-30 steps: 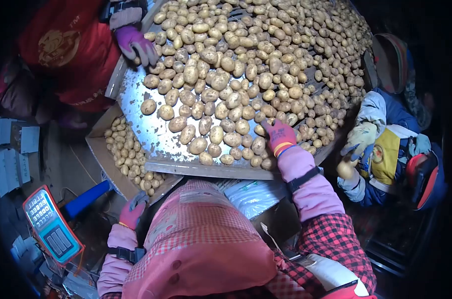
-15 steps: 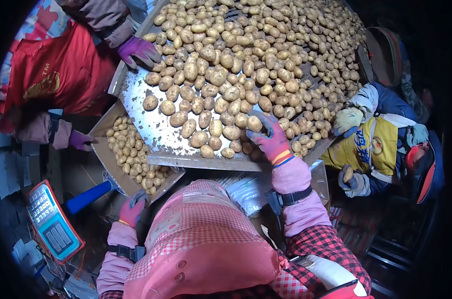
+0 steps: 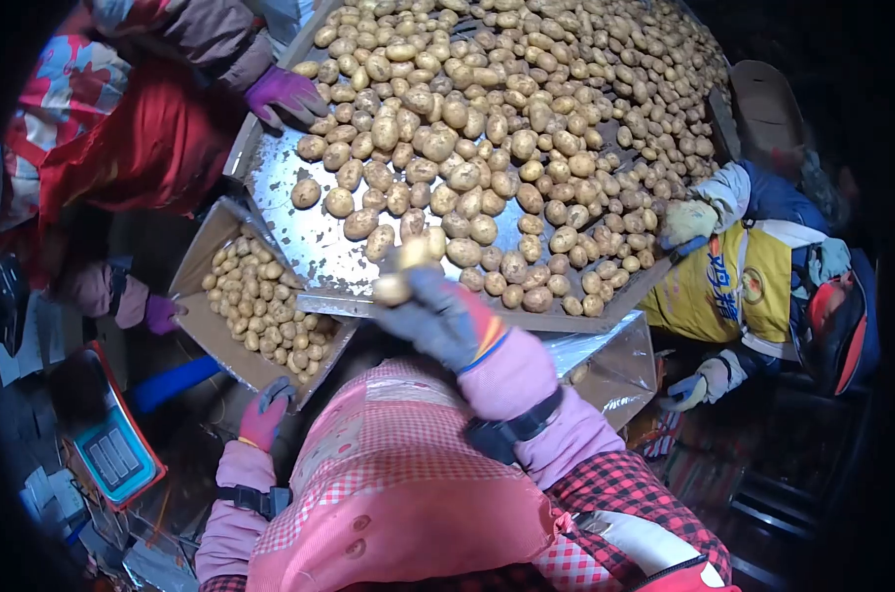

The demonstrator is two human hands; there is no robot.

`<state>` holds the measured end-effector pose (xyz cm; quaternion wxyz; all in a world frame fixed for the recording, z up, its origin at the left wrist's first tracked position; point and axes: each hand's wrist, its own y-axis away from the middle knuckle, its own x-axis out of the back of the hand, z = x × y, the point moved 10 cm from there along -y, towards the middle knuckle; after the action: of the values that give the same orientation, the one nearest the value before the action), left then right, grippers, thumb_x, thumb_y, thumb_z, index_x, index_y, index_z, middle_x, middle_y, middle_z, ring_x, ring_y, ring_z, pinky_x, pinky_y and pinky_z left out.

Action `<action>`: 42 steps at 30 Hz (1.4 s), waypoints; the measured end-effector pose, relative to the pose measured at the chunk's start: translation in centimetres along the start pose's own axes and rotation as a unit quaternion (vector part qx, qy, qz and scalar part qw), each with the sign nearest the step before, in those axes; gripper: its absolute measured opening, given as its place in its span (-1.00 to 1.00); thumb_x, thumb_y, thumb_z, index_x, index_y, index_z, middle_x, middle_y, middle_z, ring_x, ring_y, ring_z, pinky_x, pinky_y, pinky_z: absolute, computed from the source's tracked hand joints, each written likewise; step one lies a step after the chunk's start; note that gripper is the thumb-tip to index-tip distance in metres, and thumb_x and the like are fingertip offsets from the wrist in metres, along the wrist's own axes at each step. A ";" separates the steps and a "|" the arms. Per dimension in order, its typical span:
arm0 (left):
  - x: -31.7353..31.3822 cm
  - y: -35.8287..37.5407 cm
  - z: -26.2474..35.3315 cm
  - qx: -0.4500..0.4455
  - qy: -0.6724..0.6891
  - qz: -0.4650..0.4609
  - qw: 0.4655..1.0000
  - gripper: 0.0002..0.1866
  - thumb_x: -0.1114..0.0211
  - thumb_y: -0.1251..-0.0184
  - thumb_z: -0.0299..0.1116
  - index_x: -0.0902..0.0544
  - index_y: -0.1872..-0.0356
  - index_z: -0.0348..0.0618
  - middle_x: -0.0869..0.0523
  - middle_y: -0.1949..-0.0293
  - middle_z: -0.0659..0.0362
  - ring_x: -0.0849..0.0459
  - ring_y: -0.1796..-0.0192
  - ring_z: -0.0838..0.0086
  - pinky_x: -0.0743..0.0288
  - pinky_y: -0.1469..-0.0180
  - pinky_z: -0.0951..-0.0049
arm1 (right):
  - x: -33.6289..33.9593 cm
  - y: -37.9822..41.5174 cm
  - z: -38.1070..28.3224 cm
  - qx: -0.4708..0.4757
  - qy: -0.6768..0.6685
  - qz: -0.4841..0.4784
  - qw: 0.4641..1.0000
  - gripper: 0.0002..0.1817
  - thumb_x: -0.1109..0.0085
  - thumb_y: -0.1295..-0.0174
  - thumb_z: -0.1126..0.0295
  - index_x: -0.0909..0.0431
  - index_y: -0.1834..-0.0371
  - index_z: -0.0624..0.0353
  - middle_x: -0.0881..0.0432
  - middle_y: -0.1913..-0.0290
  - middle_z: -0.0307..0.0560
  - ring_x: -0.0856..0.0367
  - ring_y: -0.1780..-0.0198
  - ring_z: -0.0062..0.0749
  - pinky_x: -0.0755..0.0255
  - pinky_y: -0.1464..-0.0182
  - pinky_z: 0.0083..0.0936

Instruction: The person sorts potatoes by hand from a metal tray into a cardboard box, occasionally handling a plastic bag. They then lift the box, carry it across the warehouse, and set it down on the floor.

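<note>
My right hand (image 3: 435, 314), in a pink and grey glove, is over the near edge of the metal sorting table (image 3: 289, 212), blurred by motion. Its fingers are closed on potatoes (image 3: 392, 289), seemingly two or three. At the lower left, my left hand (image 3: 267, 412), gloved alike, has its fingers curled over the near rim of a cardboard box (image 3: 193, 286). Small potatoes (image 3: 270, 301) lie inside that box. A large heap of potatoes (image 3: 526, 118) spreads over the table, thinning out towards the front left.
One person's purple-gloved hand (image 3: 287, 96) is at the table's left edge. Another, in a yellow apron (image 3: 768, 286), stands at the right. A second cardboard box (image 3: 620, 370) sits below the table's right front. A scale (image 3: 117, 449) stands lower left.
My right hand has moved left and towards me, lifting potatoes off the table's front. My left hand stays at the box rim. The person at right no longer holds a potato in the lower hand.
</note>
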<state>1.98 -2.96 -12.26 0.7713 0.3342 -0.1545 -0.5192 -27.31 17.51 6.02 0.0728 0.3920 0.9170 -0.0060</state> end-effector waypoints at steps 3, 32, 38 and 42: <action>-0.1 0.1 0.1 -0.005 -0.007 0.004 1.000 -0.52 -0.14 -0.37 -0.47 -0.36 -0.29 -0.41 -0.61 -0.09 0.02 -0.59 -0.12 0.39 -0.38 -0.25 0.45 | -6.0 0.7 1.9 -0.121 -0.200 -0.120 0.965 -0.47 -0.21 -0.30 0.17 -0.36 -0.25 0.19 -0.51 -0.10 -0.12 -0.47 -0.14 -0.48 -0.36 -0.25 -0.39; 0.5 -0.1 1.1 0.018 0.013 0.021 1.000 -0.52 -0.14 -0.38 -0.45 -0.37 -0.28 -0.43 -0.57 -0.15 0.00 -0.59 -0.14 0.39 -0.37 -0.28 0.45 | 13.3 -3.5 1.9 -0.076 0.462 0.118 0.876 -0.49 -0.18 -0.15 0.20 -0.46 -0.22 -0.06 -0.57 -0.12 0.07 -0.58 -0.06 -0.03 -0.44 -0.09 -0.21; 0.5 -0.1 1.9 0.020 0.014 0.040 0.999 -0.52 -0.15 -0.37 -0.45 -0.38 -0.28 -0.42 -0.59 -0.13 0.02 -0.60 -0.13 0.40 -0.41 -0.24 0.46 | 8.1 -4.4 5.2 -0.080 0.631 -0.086 0.767 -0.45 -0.15 -0.13 0.10 -0.42 -0.25 -0.15 -0.52 -0.13 0.04 -0.47 -0.17 -0.06 -0.39 -0.15 -0.23; 0.5 0.8 1.1 0.021 0.013 0.043 0.999 -0.52 -0.15 -0.37 -0.45 -0.38 -0.28 -0.41 -0.62 -0.09 0.04 -0.60 -0.11 0.42 -0.40 -0.23 0.47 | 13.9 -9.6 1.0 -0.081 0.564 0.079 0.818 -0.42 -0.11 -0.21 0.06 -0.37 -0.33 -0.14 -0.50 -0.20 0.04 -0.49 -0.19 -0.07 -0.38 -0.20 -0.24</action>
<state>2.07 -3.63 -10.98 0.7877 0.3502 -0.1698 -0.4776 -43.61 20.76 2.65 -0.4257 0.3903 0.7608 0.2961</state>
